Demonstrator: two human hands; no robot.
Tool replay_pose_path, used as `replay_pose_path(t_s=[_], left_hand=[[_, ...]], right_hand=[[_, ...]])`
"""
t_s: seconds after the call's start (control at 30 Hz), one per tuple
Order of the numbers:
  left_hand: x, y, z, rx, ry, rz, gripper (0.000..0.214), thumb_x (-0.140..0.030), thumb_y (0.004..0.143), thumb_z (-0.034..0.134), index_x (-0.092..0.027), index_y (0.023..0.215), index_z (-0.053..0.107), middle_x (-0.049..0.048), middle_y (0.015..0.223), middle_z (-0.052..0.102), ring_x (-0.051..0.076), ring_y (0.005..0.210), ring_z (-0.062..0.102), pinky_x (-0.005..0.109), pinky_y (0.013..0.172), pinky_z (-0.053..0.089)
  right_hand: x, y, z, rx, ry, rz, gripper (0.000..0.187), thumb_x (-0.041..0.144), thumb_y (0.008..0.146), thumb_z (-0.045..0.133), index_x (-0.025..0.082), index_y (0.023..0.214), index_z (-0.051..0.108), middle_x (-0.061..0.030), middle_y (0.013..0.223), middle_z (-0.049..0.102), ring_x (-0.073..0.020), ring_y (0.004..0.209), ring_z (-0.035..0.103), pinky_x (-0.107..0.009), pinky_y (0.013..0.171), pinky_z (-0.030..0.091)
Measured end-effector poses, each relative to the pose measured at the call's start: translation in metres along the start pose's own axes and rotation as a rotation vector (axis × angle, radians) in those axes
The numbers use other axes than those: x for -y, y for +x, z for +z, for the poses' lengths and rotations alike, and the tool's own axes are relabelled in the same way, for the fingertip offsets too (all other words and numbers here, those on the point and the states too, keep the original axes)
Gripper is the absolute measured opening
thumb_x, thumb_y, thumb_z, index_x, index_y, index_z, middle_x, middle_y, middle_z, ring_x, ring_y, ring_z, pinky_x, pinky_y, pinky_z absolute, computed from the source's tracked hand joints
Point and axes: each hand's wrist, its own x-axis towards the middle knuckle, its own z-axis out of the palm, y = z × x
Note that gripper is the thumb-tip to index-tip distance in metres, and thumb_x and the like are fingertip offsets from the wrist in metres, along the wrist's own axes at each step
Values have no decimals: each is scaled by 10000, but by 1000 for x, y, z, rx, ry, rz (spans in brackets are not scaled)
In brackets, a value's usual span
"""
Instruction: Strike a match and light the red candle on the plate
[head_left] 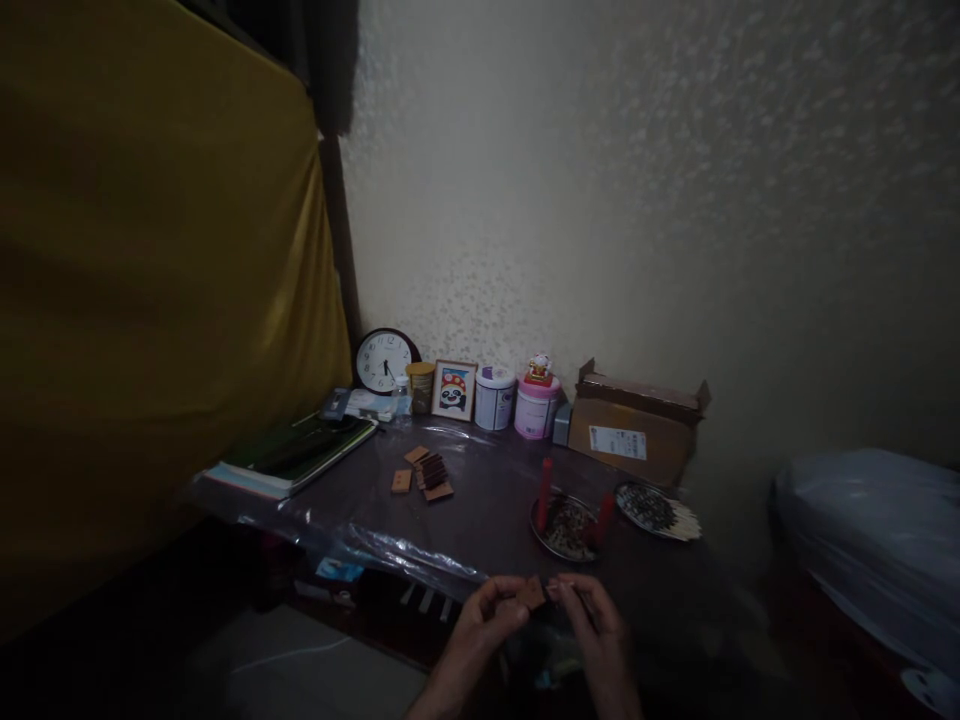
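My left hand (491,618) pinches a small flat tan-brown piece (531,593) between thumb and fingers, near the table's front edge. Close beside it, my right hand (592,620) has its fingertips pressed together at the piece's right side. Something small and dark shows there, too dim to name. On the table lie several similar tan pieces (402,481) and a stack of dark brown strips (432,470). A round plate (568,553) with small bits in it stands beyond my hands, with a red candle (545,495) at its left and another red candle (604,518) at its right.
A second plate (645,508) holds dark bits and pale sticks. Along the wall stand a clock (386,361), a framed panda picture (454,391), a white tin (495,400), a pink tin (535,412) and a cardboard box (634,432). Books (292,460) lie left, by a yellow curtain (165,250).
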Motion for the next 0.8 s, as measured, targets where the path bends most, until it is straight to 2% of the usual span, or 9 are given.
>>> replay_pose_path(t_s=[0.27,0.8], left_hand=[[4,2,-2,16,-4,-1,384,-342,606,749,-169,934,648,67,881,690,204,801,601,309,752,411],[0,-2,4,-12,-125,1,314,-320,606,753,-172,862,649,62,894,677,211,853,599,321,802,402]], right_hand=[[4,-1,0,-3,19,21,279,461,659,646,186,701,661,-57,716,711,-220,710,666,-273,669,521],[-3,0,1,0,16,8,294,471,672,646,181,714,675,-59,726,714,-220,716,666,-269,661,524]])
